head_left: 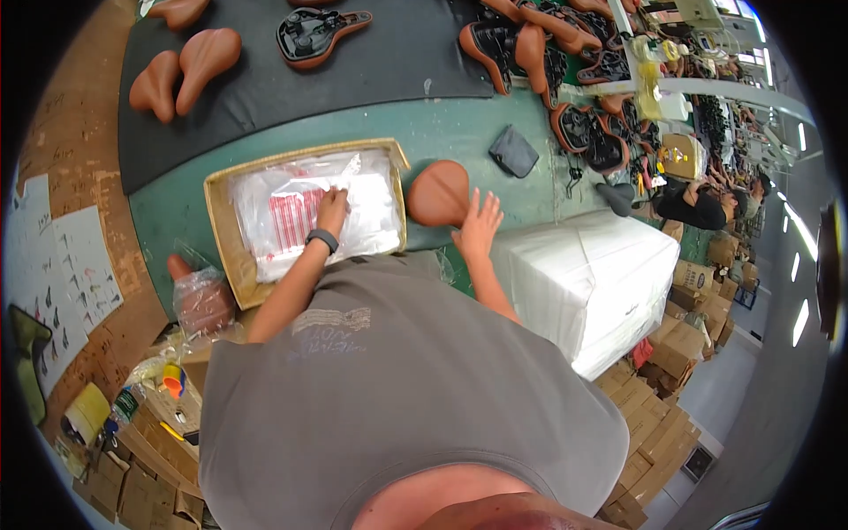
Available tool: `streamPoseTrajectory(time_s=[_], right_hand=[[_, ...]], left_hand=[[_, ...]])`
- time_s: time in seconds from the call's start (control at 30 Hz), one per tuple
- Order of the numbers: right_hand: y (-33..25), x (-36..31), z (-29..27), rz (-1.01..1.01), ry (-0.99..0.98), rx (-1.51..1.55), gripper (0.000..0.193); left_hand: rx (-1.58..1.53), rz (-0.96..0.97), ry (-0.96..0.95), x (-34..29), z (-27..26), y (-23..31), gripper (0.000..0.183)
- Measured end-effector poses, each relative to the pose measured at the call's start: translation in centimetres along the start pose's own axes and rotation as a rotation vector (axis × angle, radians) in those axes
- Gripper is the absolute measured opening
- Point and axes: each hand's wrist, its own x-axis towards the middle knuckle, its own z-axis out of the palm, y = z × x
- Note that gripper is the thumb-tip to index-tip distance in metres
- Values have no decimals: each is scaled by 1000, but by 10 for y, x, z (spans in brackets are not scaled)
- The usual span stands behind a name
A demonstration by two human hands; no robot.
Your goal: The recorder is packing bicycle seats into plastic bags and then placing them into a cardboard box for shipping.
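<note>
A shallow cardboard box [215,221] holds a stack of clear plastic bags [371,216], some with red print. My left hand [332,215], with a dark band on its wrist, is over the stack, fingers drawn together on the top bag's crinkled edge. Just right of the box, a brown bicycle saddle [439,193] lies on the green table [477,124] with its smooth top up. My right hand [480,227] is open, fingers spread, at the saddle's near right edge. A bagged brown saddle [203,299] sits left of the box's near corner.
Several brown saddles [208,66] lie on a black mat [371,75] at the far side, with more piled at far right. A black folded pouch [514,152] is beyond my right hand. A large white-wrapped block [587,283] stands to the right. Cardboard cartons [649,424] are stacked behind it.
</note>
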Motion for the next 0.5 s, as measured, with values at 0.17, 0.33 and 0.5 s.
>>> streamPoseTrajectory(time_s=[0.17,0.33,0.5], right_hand=[[-22,-27,-5,3,152,-13,116],[3,-82,-9,93,-624,1545,103],[-62,-173,-34,-199,-768,1836,89]], left_hand=[[46,170,-36,-29,-22,-9,32],[-242,-9,-84,-75,-38,9,31],[-328,51,-218,-111,-51,43,33]])
